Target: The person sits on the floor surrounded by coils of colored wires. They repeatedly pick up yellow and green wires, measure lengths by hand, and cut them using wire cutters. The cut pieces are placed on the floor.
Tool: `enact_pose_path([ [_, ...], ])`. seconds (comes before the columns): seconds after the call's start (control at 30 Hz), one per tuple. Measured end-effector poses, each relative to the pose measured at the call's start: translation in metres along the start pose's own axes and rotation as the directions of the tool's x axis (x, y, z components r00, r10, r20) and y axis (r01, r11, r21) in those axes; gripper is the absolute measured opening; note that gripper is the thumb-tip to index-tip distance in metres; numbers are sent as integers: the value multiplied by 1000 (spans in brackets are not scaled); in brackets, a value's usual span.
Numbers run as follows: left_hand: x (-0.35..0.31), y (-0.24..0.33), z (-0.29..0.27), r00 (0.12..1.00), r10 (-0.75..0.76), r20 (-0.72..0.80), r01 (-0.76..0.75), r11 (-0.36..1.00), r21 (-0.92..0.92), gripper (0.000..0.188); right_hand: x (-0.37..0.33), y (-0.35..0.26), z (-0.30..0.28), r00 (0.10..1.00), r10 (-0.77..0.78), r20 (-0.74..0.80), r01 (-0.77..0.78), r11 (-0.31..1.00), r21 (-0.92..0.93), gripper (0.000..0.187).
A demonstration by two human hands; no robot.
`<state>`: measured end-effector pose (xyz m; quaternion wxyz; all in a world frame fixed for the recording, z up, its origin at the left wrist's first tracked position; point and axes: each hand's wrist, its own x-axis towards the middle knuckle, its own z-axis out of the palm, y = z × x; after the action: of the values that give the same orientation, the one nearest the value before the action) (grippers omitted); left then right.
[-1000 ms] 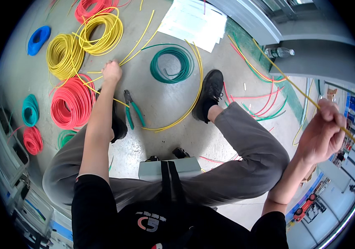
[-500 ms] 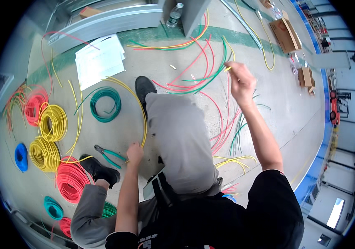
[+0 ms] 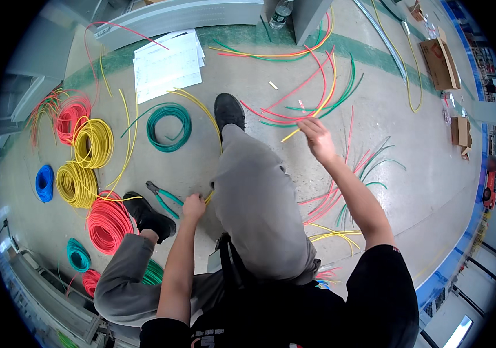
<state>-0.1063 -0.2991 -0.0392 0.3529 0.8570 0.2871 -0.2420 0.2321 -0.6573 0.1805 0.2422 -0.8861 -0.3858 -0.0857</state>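
Grey floor [image 3: 422,191]: yellow coils [image 3: 88,188], red coils [image 3: 123,223], green coils [image 3: 153,129], blue coil [image 3: 39,184], cutters [image 3: 155,190], white papers [image 3: 167,64], loose wires [image 3: 335,234].

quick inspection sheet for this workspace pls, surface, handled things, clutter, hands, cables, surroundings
Surface: grey floor with a green stripe.
Handled things: yellow wire at the right hand; yellow strands at the left.
Clutter: green-handled pliers, paper sheets, bottle.
Hands: left hand low beside the knee, right hand farther forward; grip of both unclear.
Cables: yellow coils, red coil, green coil; loose cut lengths too.
Surroundings: grey metal frame, cardboard boxes.
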Motion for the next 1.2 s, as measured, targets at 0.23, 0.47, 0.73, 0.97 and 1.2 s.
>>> enact_pose_path([
  [0.23,-29,66,-9,995,-12,99,-12,972,236,23,-79,21,97,852,-7,523,43,997,-57,32],
  [0.47,-27,46,8,977,213,-35,-202,959,198,19,-152,35,190,783,381,492,-510,846,157,19],
  [0.73,-20,95,22,974,146,-172,-58,898,435,11,-138,10,115,582,481,656,-472,857,-209,21],
  [0.97,-19,78,29,970,130,-205,-71,959,273,11,-97,-30,28,381,668,639,-909,397,127,24],
  [1.2,-22,94,-11,972,-42,-232,90,976,199,14,23,-87,-5,424,683,595,-757,-93,646,27],
])
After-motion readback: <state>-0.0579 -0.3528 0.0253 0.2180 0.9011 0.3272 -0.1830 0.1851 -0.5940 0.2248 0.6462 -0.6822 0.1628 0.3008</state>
